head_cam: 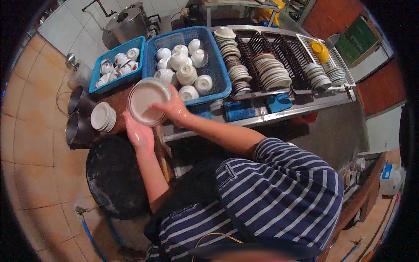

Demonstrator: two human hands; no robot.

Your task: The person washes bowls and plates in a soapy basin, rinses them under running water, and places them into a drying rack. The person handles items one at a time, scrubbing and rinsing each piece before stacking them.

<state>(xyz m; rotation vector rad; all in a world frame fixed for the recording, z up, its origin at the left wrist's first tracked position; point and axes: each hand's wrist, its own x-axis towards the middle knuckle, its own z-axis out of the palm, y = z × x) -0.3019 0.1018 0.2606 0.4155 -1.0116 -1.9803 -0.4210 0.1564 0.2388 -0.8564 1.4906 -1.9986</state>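
A stack of white plates (149, 96) is held between both hands, tilted on edge. My left hand (139, 132) supports its lower left rim with the palm. On the right side my right hand (172, 106) grips the rim, its thumb over the face of the front plate. Just left of the hands stands a smaller stack of white saucers (103, 117). Behind the plates are a large blue plastic basket (226, 82) with upturned white cups (186, 74) and a smaller blue basket (95, 88) holding floral-patterned cups (121, 59).
Dark plate racks (276, 49) with rows of plates (271, 72) and a white rack (348, 80) with yellow bowls (319, 51) stand on the metal counter. Two dark metal containers (78, 127) stand at the left. A black round lid-like object (114, 177) lies below. Blue cloths (240, 109) lie along the counter edge.
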